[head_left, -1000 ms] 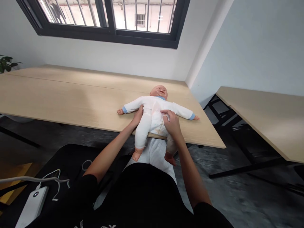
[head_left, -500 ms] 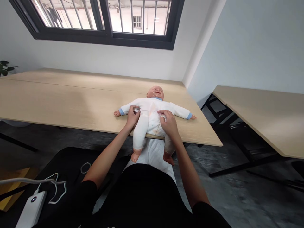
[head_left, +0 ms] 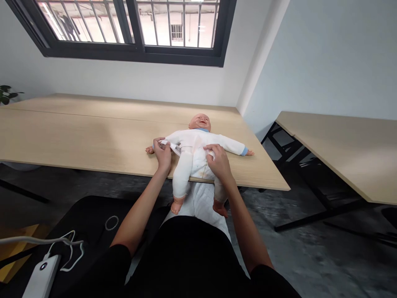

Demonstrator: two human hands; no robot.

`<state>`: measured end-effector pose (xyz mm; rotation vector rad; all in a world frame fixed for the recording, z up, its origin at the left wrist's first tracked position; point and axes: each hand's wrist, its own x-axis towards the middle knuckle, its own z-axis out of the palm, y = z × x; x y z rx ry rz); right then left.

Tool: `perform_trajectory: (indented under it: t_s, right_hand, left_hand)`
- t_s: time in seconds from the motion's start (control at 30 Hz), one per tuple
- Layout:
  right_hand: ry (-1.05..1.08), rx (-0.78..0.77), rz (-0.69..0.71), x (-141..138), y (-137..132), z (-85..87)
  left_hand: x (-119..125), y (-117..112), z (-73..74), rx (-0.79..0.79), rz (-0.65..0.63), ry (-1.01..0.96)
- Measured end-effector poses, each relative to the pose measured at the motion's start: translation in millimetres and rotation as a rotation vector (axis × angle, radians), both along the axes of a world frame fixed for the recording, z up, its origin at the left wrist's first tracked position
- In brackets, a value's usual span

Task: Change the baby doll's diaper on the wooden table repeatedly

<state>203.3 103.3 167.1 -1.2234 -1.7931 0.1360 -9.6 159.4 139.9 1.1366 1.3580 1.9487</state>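
A baby doll (head_left: 198,142) in a white romper with blue cuffs lies on its back at the front edge of a long wooden table (head_left: 93,132), legs hanging over the edge. My left hand (head_left: 162,153) is closed on a flap of the white romper (head_left: 172,147) at the doll's side, pulling it outward. My right hand (head_left: 218,161) is closed on the romper cloth at the doll's other hip. A white cloth (head_left: 201,203) lies on my lap under the doll's feet.
A second wooden table (head_left: 341,149) stands to the right across a gap of dark floor. At my lower left a white power bank (head_left: 41,275) with a white cable (head_left: 66,244) lies on a black surface. A plant (head_left: 6,93) is at the far left.
My left hand has come out from under the doll's side and pulled a flap of the romper outward to the left. My right hand has kept its grip at the hip.
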Motion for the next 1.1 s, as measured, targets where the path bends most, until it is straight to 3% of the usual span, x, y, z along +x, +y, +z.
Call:
perform_trajectory:
  t_s: [0.17, 0.27, 0.43, 0.67, 0.83, 1.1]
  right_hand:
    - [-0.046, 0.029, -0.004, 0.1, 3.1, -2.5]
    - [-0.058, 0.035, 0.019, -1.1, 3.7, -3.6]
    - [-0.118, -0.037, 0.028, -5.5, 2.9, -4.8]
    - [-0.158, -0.013, 0.027, -6.9, 2.3, -2.6]
    - [-0.164, 0.018, 0.046, -6.4, 0.7, -2.0]
    - [-0.320, -0.112, -0.008, -8.8, -10.1, 12.2]
  left_hand:
    - [13.9, -16.8, 21.6, 0.111, -0.068, 0.220]
    - [24.4, -22.1, 36.4, 0.196, -0.185, 0.328]
    - [34.1, -19.7, 49.9, 0.157, -0.313, 0.433]
    - [33.4, -17.8, 47.1, 0.019, -0.333, 0.597]
    - [35.3, -21.9, 43.3, 0.037, -0.318, 0.767]
    - [19.5, -12.2, 38.3, -0.033, -0.337, 0.466]
